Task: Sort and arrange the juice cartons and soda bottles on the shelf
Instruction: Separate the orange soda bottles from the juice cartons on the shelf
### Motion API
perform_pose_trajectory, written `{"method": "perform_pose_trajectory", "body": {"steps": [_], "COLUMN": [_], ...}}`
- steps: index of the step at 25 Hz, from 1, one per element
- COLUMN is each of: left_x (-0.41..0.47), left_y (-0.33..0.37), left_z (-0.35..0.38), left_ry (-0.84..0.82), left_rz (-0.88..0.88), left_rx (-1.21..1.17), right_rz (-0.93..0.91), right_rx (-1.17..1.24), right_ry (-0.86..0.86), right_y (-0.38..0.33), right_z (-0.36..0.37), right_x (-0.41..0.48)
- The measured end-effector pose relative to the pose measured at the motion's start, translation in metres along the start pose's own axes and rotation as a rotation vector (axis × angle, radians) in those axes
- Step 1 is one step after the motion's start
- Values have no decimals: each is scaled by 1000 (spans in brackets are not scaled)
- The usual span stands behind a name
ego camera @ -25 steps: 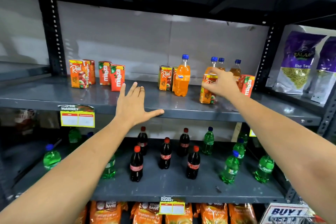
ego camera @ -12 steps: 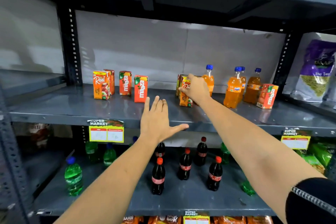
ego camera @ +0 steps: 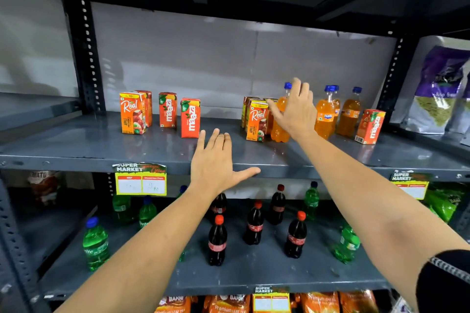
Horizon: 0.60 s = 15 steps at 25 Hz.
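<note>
The orange soda bottle (ego camera: 279,119) stood upright, its long axis vertical, on the upper shelf (ego camera: 101,145) right of centre and toward the back edge, just beside the Real juice carton (ego camera: 255,121), which stood on its left with more cartons behind. The right hand (ego camera: 296,112) was directly in front of this bottle, fingers spread and open, gripping nothing; whether the palm touched the bottle could not be told. Further toward the right end of the shelf stood the other orange bottles (ego camera: 326,112), and beyond them a lone Maaza carton (ego camera: 370,126), tilted slightly. The left hand (ego camera: 216,162) lay flat and open at the front edge of the shelf, near its middle, well apart from any item. Toward the left end stood a second carton group (ego camera: 160,112). The right hand was clearly the nearer to the bottle; the judged next move was a side grasp, shifting it right to join its kind.
</note>
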State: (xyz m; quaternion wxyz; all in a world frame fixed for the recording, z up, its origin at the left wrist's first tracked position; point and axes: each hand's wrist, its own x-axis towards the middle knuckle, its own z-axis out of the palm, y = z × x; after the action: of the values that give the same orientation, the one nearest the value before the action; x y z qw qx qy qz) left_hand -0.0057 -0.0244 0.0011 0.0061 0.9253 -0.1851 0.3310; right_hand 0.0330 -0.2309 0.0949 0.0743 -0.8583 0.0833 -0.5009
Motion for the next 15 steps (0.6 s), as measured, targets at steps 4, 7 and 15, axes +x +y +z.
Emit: {"method": "perform_pose_trajectory", "body": {"steps": [4,7,15], "left_x": [-1,-2,16], "left_y": [5,9,137], "left_z": [-3,-6,0], "left_ry": [-8,-5,5], "left_rz": [-3,1,85], "left_rx": [16,37,-62], "right_rz": [171,159,76], "right_rx": [149,264,293], "right_ry": [-329,-355,-294], "right_y": [19,30,130], "right_z": [5,-6,-63], "right_x": [-4,-6,-18]}}
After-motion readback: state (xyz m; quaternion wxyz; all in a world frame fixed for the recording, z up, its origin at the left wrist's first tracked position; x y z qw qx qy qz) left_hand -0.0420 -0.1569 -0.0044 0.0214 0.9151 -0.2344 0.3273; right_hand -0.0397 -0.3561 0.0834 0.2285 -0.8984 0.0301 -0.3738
